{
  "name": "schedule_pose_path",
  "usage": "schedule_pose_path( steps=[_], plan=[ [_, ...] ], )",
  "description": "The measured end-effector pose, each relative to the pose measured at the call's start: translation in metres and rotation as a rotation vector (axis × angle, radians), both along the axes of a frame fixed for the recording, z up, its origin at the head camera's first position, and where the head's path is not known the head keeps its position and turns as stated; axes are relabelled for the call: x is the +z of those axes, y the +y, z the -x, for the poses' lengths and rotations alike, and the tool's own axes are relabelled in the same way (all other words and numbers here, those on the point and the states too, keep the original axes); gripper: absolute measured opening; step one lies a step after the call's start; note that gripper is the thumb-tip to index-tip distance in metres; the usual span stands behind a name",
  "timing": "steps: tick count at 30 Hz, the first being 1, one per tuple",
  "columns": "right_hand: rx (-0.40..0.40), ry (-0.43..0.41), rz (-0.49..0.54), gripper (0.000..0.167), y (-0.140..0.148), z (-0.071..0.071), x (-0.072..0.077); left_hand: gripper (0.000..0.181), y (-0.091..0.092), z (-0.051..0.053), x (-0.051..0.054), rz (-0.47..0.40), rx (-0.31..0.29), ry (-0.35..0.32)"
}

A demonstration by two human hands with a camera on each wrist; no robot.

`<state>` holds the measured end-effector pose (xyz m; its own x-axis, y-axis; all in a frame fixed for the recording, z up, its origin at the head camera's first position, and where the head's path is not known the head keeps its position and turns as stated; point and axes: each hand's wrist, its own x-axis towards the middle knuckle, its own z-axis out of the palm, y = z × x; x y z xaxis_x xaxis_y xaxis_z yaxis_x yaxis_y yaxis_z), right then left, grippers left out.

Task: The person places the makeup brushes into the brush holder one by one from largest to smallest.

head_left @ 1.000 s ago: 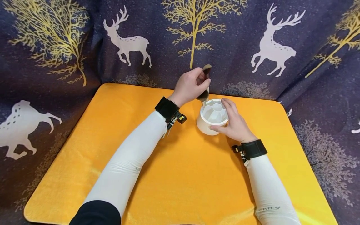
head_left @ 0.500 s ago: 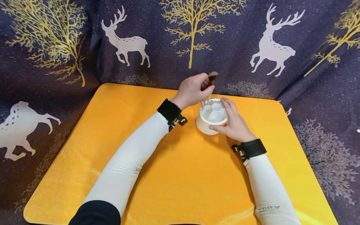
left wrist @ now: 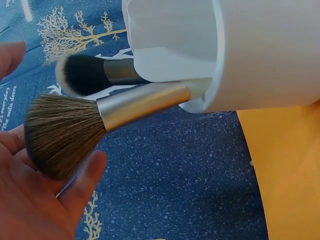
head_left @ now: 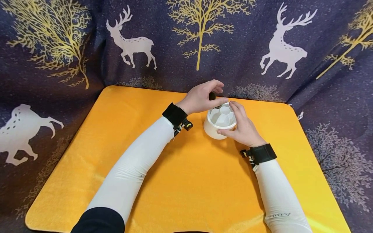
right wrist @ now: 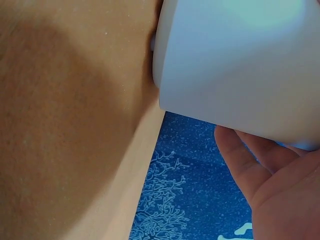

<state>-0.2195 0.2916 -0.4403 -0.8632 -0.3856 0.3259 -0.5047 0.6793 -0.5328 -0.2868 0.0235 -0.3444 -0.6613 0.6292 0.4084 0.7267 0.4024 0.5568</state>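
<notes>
A round white brush holder [head_left: 212,128] with a divided top stands on the table. Two makeup brushes stand in one of its slots, heads up. In the left wrist view, one has a full brown head and silver ferrule [left wrist: 142,106]; the other has a dark head [left wrist: 82,74] with pale tips. My left hand [head_left: 199,98] hovers over the holder's left side, fingers spread and relaxed, close to the brown brush head. With fingers on the far side and thumb in front, my right hand [head_left: 245,127] grips the holder. The brush handles are mostly hidden inside.
A yellow cloth [head_left: 175,181] covers the table beneath both arms. Dark blue fabric [head_left: 175,42] printed with deer and trees hangs behind the table and at its sides. Both wrists wear black camera straps [head_left: 263,153].
My left hand lowered a makeup brush into the holder beside the other brush, then its fingers loosened and let go. My right hand stayed on the holder, which kept its place.
</notes>
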Motion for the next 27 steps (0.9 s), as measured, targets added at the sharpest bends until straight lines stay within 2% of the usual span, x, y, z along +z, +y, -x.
schedule_pose_path(
  steps=[6, 11, 18, 27],
  plan=[
    [0.0, -0.008, 0.0, 0.128, 0.0, 0.0, 0.001, 0.057, -0.004, -0.001, 0.0, -0.004, -0.006, -0.002],
    [-0.002, -0.009, -0.003, 0.128, -0.001, 0.0, 0.001, 0.054, -0.009, -0.002, -0.003, -0.041, -0.014, -0.002],
    [0.001, -0.008, 0.002, 0.128, -0.001, 0.0, 0.002, 0.053, -0.019, -0.008, -0.006, -0.144, -0.001, -0.139],
    [-0.003, -0.025, 0.005, 0.128, 0.0, 0.0, 0.001, 0.055, -0.037, -0.009, -0.012, -0.151, 0.068, -0.175]
  ],
)
